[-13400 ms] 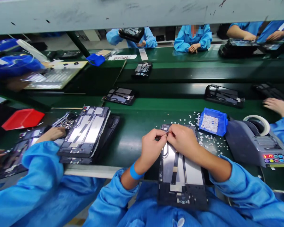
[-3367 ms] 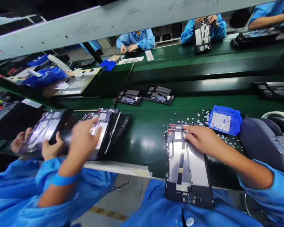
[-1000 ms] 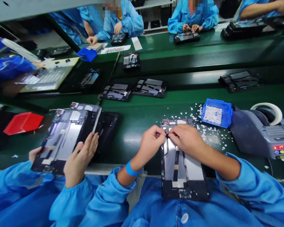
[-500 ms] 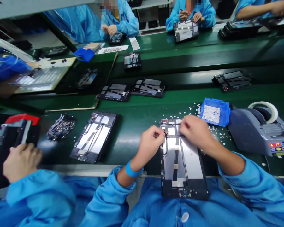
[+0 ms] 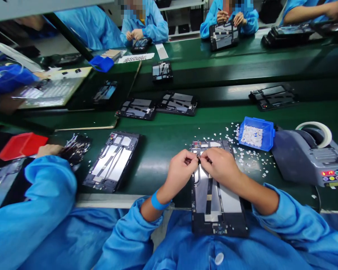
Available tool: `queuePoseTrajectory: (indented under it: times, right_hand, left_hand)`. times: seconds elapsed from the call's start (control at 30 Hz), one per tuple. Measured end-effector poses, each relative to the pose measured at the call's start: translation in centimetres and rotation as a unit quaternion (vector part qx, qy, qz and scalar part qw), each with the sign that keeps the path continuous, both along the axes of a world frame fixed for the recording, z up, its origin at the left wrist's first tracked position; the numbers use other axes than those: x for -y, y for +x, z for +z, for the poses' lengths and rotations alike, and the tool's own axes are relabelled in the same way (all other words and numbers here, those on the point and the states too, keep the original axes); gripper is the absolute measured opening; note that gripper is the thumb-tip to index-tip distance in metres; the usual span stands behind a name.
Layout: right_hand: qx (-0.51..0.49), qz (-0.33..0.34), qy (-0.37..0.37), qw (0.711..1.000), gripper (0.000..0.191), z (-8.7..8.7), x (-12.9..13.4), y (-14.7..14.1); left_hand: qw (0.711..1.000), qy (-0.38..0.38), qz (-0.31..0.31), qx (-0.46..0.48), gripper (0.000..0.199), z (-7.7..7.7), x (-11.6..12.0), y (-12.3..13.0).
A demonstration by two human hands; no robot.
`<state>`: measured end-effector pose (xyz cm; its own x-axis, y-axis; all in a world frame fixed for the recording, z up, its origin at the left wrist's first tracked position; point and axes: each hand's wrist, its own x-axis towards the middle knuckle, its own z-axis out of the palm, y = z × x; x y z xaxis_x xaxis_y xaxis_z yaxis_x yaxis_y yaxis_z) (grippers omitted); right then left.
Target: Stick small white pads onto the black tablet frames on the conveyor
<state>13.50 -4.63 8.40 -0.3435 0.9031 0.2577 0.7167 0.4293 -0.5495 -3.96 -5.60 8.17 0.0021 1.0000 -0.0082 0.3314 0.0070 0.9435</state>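
An opened tablet lies in front of me, its silver battery area and black ribbon cables facing up; its lower end overhangs the bench edge. Over its upper part, my left hand is closed in a pinch near the left side. My right hand is pinched too, its fingertips meeting those of the left. Something small and dark shows between the fingertips, too small to name. Both hands hide part of the tablet's upper section.
A blue bin of small white pieces stands right of the tablet, with loose pieces scattered around. Beside it is a tape dispenser. Another opened tablet lies left. A co-worker's arm reaches toward a cable bundle near a red bin.
My right hand has moved left and down to meet my left hand, which stays put. The co-worker's hand at left has moved up and right to the cable bundle.
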Motion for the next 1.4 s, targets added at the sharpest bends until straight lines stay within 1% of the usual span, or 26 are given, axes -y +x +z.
queuePoseTrajectory:
  times: [0.13, 0.23, 0.3, 0.37, 0.4, 0.47, 0.53, 0.57, 0.6, 0.63, 0.67, 0.7, 0.77, 0.8, 0.87, 0.9, 0.97, 1.1, 1.23, 1.4]
  right_hand:
    - [0.011, -0.003, -0.03, 0.999, 0.012, 0.0, -0.7, 0.1]
    - [0.028, 0.015, -0.076, 0.997, 0.011, 0.2, -1.0, -0.7]
    - [0.045, 0.021, -0.091, 0.995, 0.01, 0.3, -1.4, -1.0]
    - [0.054, 0.0, -0.083, 0.995, 0.007, 0.5, -2.1, 0.1]
    - [0.05, -0.029, -0.073, 0.996, 0.006, 0.7, -2.6, 1.3]
    - [0.036, -0.123, -0.047, 0.991, 0.005, 1.2, -3.7, 5.1]
    - [0.04, -0.24, -0.025, 0.97, 0.006, 1.8, -4.5, 9.4]
    - [0.052, -0.285, -0.02, 0.957, 0.007, 2.2, -4.6, 11.1]
    - [0.058, -0.295, -0.021, 0.954, 0.007, 2.4, -4.5, 12.2]
    - [0.056, -0.277, -0.025, 0.959, 0.008, 2.6, -4.1, 12.7]
    - [0.046, -0.236, -0.032, 0.97, 0.008, 2.7, -3.5, 12.4]
    - [0.03, -0.179, -0.037, 0.983, 0.009, 2.7, -2.7, 11.4]
    - [-0.009, -0.062, -0.041, 0.997, 0.011, 2.2, -1.2, 8.0]
    - [-0.023, -0.022, -0.038, 0.999, 0.01, 1.8, -0.6, 6.1]
    - [-0.04, 0.023, -0.035, 0.998, 0.009, 1.0, 0.0, 2.8]
    - [-0.044, 0.031, -0.036, 0.998, 0.009, 0.7, 0.0, 1.7]
    - [-0.05, 0.032, -0.044, 0.997, 0.01, 0.1, -0.2, 0.5]
    - [-0.06, 0.025, -0.056, 0.996, 0.009, -0.2, -0.9, 0.7]
    - [-0.068, 0.029, -0.051, 0.996, 0.009, -0.2, -1.1, 1.1]
    - [-0.059, 0.055, -0.048, 0.996, 0.009, -0.8, -1.5, 0.1]
  left_hand:
    - [1.0, -0.001, 0.002, 0.001, 0.006, -0.1, -0.1, 0.0]
    - [1.0, -0.016, 0.002, 0.014, 0.006, -0.2, -0.3, 0.1]
    - [0.999, -0.026, 0.001, 0.024, 0.006, -0.2, -0.4, 0.1]
    - [0.999, -0.031, 0.005, 0.037, 0.007, -0.3, -0.4, 0.0]
    - [0.998, -0.034, 0.008, 0.045, 0.007, -0.3, -0.4, 0.0]
    - [0.997, -0.039, 0.016, 0.059, 0.008, -0.2, -0.4, -0.2]
    - [0.997, -0.046, 0.018, 0.067, 0.009, -0.2, -0.4, -0.5]
    - [0.996, -0.047, 0.017, 0.069, 0.009, -0.2, -0.4, -0.6]
    - [0.996, -0.046, 0.015, 0.07, 0.009, -0.2, -0.5, -0.6]
    - [0.996, -0.044, 0.012, 0.071, 0.008, -0.3, -0.5, -0.7]
    - [0.997, -0.041, 0.009, 0.07, 0.008, -0.3, -0.5, -0.7]
    - [0.997, -0.036, 0.008, 0.069, 0.007, -0.4, -0.5, -0.7]
    - [0.998, -0.031, 0.007, 0.062, 0.007, -0.5, -0.5, -0.5]
    - [0.998, -0.03, 0.007, 0.057, 0.007, -0.5, -0.5, -0.4]
    - [0.999, -0.027, 0.005, 0.047, 0.008, -0.4, -0.3, -0.2]
    - [0.999, -0.025, 0.003, 0.043, 0.008, -0.3, -0.3, -0.2]
    - [0.999, -0.021, -0.001, 0.035, 0.008, -0.1, -0.1, -0.1]
    - [1.0, -0.016, -0.004, 0.024, 0.006, 0.0, -0.1, 0.1]
    - [1.0, -0.014, -0.009, 0.02, 0.005, -0.2, -0.2, 0.1]
    - [1.0, -0.008, -0.019, 0.022, 0.005, -0.3, -0.2, 0.0]
